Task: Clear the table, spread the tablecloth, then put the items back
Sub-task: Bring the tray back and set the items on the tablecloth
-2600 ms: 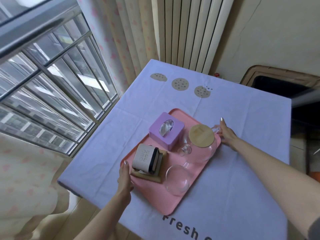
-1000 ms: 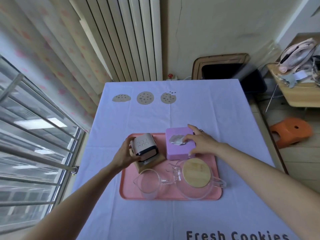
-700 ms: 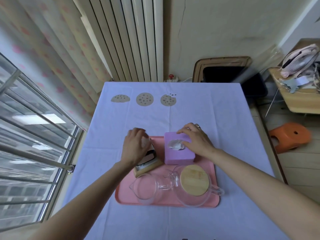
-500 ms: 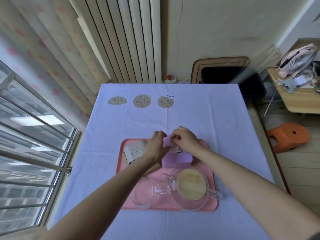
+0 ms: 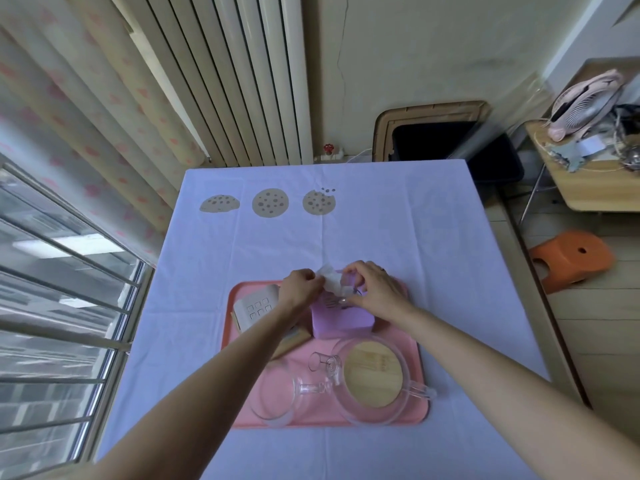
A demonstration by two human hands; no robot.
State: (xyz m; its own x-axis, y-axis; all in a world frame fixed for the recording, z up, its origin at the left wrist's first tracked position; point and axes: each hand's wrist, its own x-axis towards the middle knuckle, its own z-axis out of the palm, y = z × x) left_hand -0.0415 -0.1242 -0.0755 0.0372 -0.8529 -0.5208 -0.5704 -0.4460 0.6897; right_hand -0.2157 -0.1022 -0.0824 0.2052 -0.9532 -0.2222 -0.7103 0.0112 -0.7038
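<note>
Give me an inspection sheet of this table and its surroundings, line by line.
Surface: lilac cookie-print tablecloth lies spread flat over the table.
Job's things: pink rectangular tray holds a purple tissue box, a glass teapot with bamboo lid, a clear glass cup and a beige boxy device on a wooden stand.
Clutter: nothing seen.
Grippers: left hand and right hand both pinch a white tissue at the box's opening.
Cables: thin white lead by the wall behind the table.
Surroundings: white ribbed radiator behind, barred window on the left; orange plastic stool and wooden side table with a pink fan on the right.
</note>
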